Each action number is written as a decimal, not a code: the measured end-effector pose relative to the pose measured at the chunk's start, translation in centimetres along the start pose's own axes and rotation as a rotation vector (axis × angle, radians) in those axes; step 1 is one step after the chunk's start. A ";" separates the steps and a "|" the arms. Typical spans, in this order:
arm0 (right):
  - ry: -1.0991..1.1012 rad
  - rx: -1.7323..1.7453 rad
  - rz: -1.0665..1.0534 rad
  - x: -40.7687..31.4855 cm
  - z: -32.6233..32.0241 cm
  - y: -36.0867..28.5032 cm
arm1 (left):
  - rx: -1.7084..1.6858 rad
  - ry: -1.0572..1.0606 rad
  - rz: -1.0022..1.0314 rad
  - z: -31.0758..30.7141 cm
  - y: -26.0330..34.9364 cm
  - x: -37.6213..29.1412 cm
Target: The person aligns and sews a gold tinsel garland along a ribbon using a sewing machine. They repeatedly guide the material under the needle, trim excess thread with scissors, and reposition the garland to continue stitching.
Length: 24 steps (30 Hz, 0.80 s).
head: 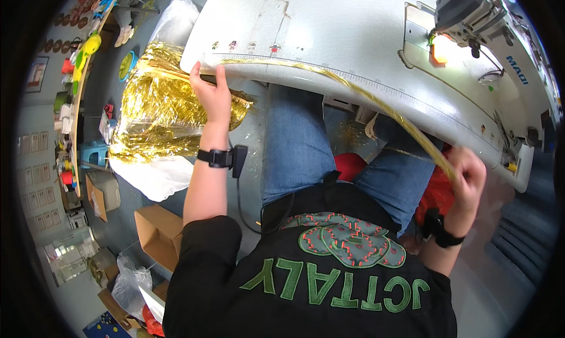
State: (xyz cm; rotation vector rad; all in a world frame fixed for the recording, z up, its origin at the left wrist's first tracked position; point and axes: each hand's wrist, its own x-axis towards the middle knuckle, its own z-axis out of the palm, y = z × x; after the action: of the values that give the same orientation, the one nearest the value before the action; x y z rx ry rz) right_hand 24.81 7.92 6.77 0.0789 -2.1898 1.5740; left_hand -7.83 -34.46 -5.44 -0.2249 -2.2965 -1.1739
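Observation:
A thin bundle of gold tinsel strands (366,95) stretches from the front edge of the white sewing machine table (362,24) down to the right. Its right end is gripped in my right hand (468,177), which is closed in a fist above my thigh. At the table's left corner is my left hand (212,95), thumb and finger apart. One of its fingertips is close to the bundle's left end; whether they touch is not clear. Behind and below that hand hangs a thick mass of gold tinsel (154,104).
A sewing machine head (472,16) with a lit lamp stands at the right of the table. A printed ruler scale (326,65) follows the table's front edge. White plastic (152,177) lies under the tinsel mass. An open cardboard box (159,236) sits on the floor at left.

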 end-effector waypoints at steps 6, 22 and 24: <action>-0.819 0.959 -0.377 2.4 -1.1 -5.6 | 0.851 -0.434 0.480 -8.7 -3.0 2.7; -0.819 0.962 -0.225 1.0 1.6 -3.6 | 1.476 -1.213 0.925 -10.7 -4.7 10.1; -0.799 0.955 -0.221 0.9 1.6 -3.3 | 1.492 -1.212 0.986 -10.9 -5.1 9.8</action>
State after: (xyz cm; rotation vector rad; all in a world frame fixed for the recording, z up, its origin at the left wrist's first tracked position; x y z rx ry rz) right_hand 24.43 5.50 9.63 1.3693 -1.5281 2.5672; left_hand -13.69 -47.06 1.42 -1.4208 -2.5259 1.5286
